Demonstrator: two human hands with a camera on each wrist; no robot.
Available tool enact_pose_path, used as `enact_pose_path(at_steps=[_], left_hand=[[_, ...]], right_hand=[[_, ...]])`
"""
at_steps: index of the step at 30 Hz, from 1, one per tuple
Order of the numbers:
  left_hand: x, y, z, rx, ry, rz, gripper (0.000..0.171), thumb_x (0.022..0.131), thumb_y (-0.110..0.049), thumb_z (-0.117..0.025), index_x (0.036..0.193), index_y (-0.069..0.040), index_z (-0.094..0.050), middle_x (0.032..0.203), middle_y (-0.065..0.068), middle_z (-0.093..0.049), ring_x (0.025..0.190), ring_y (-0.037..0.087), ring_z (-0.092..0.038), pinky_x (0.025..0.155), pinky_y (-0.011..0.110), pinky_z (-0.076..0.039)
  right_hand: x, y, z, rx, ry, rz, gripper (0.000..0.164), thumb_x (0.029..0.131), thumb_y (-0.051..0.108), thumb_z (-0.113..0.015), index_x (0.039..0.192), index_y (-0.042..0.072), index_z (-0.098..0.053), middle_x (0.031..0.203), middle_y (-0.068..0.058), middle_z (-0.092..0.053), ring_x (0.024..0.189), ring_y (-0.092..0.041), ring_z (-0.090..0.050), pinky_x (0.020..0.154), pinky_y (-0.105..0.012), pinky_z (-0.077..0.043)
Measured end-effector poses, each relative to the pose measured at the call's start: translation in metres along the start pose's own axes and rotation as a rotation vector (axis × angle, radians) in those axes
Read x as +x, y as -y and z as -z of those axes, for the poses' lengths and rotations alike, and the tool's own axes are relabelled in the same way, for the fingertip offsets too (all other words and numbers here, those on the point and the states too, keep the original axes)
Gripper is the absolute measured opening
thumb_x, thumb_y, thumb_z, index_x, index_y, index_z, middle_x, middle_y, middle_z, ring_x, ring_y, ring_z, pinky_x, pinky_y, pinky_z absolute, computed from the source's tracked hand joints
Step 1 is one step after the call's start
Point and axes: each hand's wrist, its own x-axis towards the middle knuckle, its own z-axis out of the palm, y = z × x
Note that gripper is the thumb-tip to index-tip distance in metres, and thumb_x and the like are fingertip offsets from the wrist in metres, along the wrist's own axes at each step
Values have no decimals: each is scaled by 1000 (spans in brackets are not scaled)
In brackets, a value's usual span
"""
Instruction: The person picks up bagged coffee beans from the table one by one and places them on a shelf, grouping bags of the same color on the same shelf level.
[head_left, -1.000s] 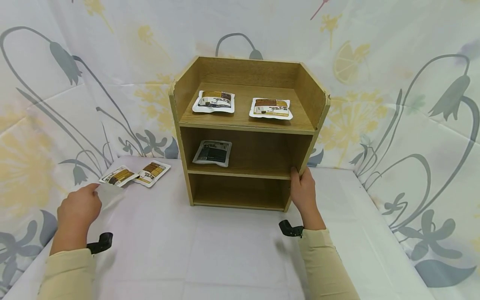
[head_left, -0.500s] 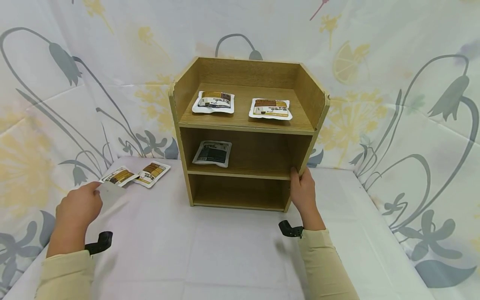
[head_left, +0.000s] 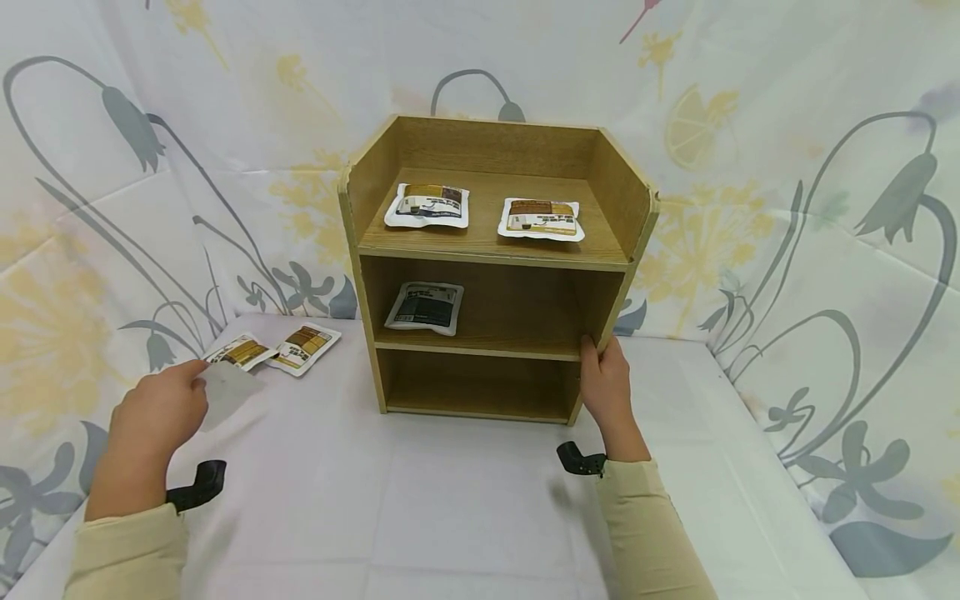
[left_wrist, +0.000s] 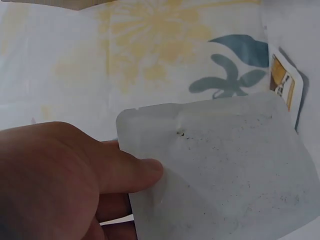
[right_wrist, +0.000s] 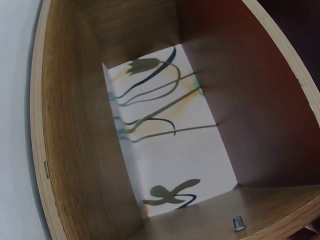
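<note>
At the left in the head view, my left hand (head_left: 159,408) pinches the edge of a flat food pouch (head_left: 228,392). Its plain pale back, with small dark specks, faces me in the left wrist view, the thumb (left_wrist: 145,172) lying on it. Beyond it, two yellow-and-brown printed pouches lie on the table: one pouch (head_left: 242,352) overlaps the other pouch (head_left: 303,347). My right hand (head_left: 606,387) grips the right side panel of a small wooden shelf (head_left: 480,260) at the middle board. Part of its fingers is hidden behind the panel.
On the top board sit a left pouch (head_left: 429,205) and a right pouch (head_left: 542,218). A dark-labelled pouch (head_left: 426,307) lies on the middle board at left. White cloth (head_left: 450,500) covers the table; a flower-printed curtain (head_left: 765,183) hangs behind. The right wrist view looks into a shelf compartment (right_wrist: 90,150).
The pouch in my left hand has tilted, and more of its pale back shows in the head view. My left hand has shifted slightly; my right hand stays on the shelf.
</note>
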Motion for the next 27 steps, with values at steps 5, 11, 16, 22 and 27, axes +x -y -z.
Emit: enact_pose_path(at_steps=[5, 11, 16, 22, 27], left_hand=[[-2, -4, 4, 5, 33, -9, 43, 96, -11, -35, 135, 2, -45, 126, 40, -50, 100, 57, -54, 66, 61, -47], [-5, -10, 7, 8, 39, -33, 44, 96, -12, -36, 137, 2, -45, 129, 39, -48, 105, 58, -52, 69, 63, -48], [-8, -15, 10, 1, 35, -55, 42, 97, -12, -36, 134, 3, -47, 127, 39, -50, 104, 57, -53, 70, 63, -47], [-11, -24, 11, -31, 53, -118, 40, 98, -12, -39, 132, 4, -49, 125, 39, -52, 104, 55, -54, 75, 62, -48], [-13, -30, 9, -50, 33, -159, 40, 98, -13, -41, 131, 6, -50, 122, 39, -54, 100, 51, -57, 73, 58, -49]], right_hand=[[0, -1, 0, 3, 1, 1, 55, 102, 44, -34, 137, 2, -42, 128, -24, -54, 116, -39, -55, 93, -57, -48], [0, -1, 0, 0, 1, 3, 55, 102, 44, -34, 137, 2, -42, 127, -24, -54, 116, -39, -56, 92, -57, -48], [0, 0, 0, -2, 4, 2, 54, 102, 43, -33, 136, 2, -43, 127, -24, -55, 115, -39, -56, 91, -56, -49], [0, 0, 0, -7, -1, 8, 54, 103, 43, -34, 137, 2, -43, 128, -24, -54, 116, -40, -55, 93, -57, -47], [0, 0, 0, -6, -4, 13, 54, 102, 43, -34, 137, 3, -43, 129, -24, -54, 117, -39, -55, 94, -57, -47]])
